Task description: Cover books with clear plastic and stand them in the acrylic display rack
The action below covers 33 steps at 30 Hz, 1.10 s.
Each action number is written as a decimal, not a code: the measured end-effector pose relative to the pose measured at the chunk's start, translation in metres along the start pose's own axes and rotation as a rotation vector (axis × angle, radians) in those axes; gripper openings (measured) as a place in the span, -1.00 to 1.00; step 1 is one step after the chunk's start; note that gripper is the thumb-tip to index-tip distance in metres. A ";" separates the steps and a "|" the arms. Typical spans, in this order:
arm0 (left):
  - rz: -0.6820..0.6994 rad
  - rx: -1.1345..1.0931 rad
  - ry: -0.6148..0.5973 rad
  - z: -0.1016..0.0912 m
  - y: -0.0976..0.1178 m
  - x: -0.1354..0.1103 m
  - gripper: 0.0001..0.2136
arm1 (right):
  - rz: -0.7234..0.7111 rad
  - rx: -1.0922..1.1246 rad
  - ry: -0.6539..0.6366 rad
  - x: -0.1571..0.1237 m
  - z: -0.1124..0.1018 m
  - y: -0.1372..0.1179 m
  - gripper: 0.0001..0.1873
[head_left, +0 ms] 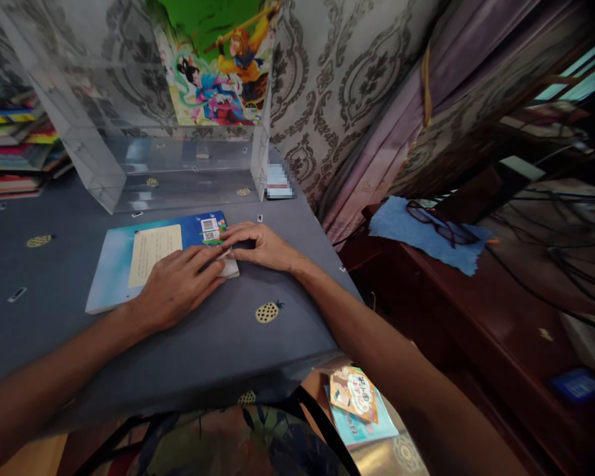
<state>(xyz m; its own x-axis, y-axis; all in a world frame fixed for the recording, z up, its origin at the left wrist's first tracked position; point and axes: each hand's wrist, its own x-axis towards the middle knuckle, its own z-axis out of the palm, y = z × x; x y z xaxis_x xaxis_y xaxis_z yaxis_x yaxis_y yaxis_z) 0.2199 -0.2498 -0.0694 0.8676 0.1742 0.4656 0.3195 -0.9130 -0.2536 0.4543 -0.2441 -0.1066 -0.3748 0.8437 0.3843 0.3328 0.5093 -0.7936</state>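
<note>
A blue book [113, 264] lies on the cloth-covered table, its back cover up, with a cream text panel and a barcode. My left hand [178, 284] rests flat over its lower right part, fingers stretched toward the right edge. At that edge my right hand [264, 248] has its fingers bent and its thumb against the book's corner. Between the fingertips of both hands a whitish piece [229, 264] shows at the corner; whether it is a page or a separate scrap I cannot tell. My hands cover part of the cover's right side.
A clear plastic rack [99, 182] stands behind the book, with a colourful picture book [218, 73] upright in it. Stacked books [14, 149] are at left and a phone [280, 182] at right. Glasses [441, 221] lie on a blue cloth [401, 228]. Booklets [361, 413] sit below the table.
</note>
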 end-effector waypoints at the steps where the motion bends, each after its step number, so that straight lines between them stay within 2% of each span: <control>1: -0.002 -0.001 -0.001 0.001 0.000 -0.001 -0.82 | 0.000 -0.004 -0.002 0.000 0.000 0.000 -0.85; 18: -0.054 -0.034 -0.029 0.006 0.000 -0.005 -0.78 | 0.031 -0.024 -0.019 -0.001 -0.002 -0.005 -0.85; 22: -0.007 0.008 -0.045 0.005 -0.001 -0.005 -0.80 | 0.020 -0.013 -0.015 -0.001 -0.001 -0.004 -0.84; 26: 0.043 0.072 -0.017 0.001 -0.001 -0.003 -0.82 | 0.008 -0.010 -0.009 -0.001 -0.002 -0.005 -0.80; 30: 0.015 0.082 0.023 0.000 -0.001 -0.004 -0.81 | 0.007 -0.012 -0.057 -0.001 -0.006 -0.008 -0.67; 33: 0.000 0.073 0.028 0.001 -0.001 -0.005 -0.77 | 0.018 -0.007 -0.090 -0.001 -0.008 -0.011 -0.68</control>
<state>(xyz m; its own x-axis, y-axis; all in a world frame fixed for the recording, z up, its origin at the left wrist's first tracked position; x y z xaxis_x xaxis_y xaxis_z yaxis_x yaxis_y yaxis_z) 0.2152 -0.2496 -0.0722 0.8571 0.1628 0.4888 0.3472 -0.8834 -0.3146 0.4580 -0.2496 -0.0946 -0.4446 0.8344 0.3256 0.3460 0.4953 -0.7969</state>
